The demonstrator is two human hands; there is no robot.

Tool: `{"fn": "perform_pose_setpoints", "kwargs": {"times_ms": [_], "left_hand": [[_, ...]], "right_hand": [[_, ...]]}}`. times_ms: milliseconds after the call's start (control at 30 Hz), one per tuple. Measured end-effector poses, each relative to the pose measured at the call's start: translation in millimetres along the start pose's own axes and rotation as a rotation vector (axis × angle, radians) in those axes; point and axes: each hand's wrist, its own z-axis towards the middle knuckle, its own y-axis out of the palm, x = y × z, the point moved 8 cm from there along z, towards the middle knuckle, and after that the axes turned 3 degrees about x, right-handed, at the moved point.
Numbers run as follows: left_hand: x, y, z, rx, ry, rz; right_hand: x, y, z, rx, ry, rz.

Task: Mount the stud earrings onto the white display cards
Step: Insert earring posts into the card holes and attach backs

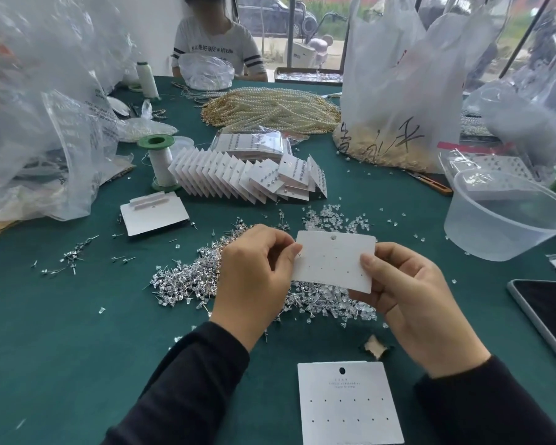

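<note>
I held the white rectangular paper display card (334, 261) up off the green cloth-covered desk (77, 316), between my two hands and above the heap of small silver stud earrings (190, 277), so that its punched holes faced me and I could reach both faces.

My right hand (408, 293) took the card's right end. Its grip was pinched on the card, thumb on the front and the fingers curled behind, which I judge kept the sheet stiff for pushing a post through. The grip of my left hand (257, 271) was pinched at the card's left edge, thumb and forefinger pressed together. Whether a stud sat between those fingertips was too small to tell.

The card's long axis ran from left to right, the right end a little lower. Its hanging hole was at the top edge, pointing away from me, and the rows of pin holes ran along the length. No stud showed in any of them, so this card looked barely begun.

A second white card with printed lettering (350, 406) lay flat on the desk near me, its hanging hole also away from me. The fanned row of filled white cards (247, 178) stood beyond the heap.
</note>
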Motion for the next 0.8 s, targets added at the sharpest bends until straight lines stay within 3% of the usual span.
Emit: {"fn": "perform_pose_setpoints", "kwargs": {"times_ms": [267,800], "left_hand": [[-2.5,-2.4,0.9,0.024,-0.008,-0.02],[3.2,3.0,-2.9,-0.081,0.07,0.03]], "right_hand": [[0.2,6.2,-1.8,-0.045,0.014,-0.022],[4.1,-0.3,0.5,-0.01,0.077,0.052]]}}
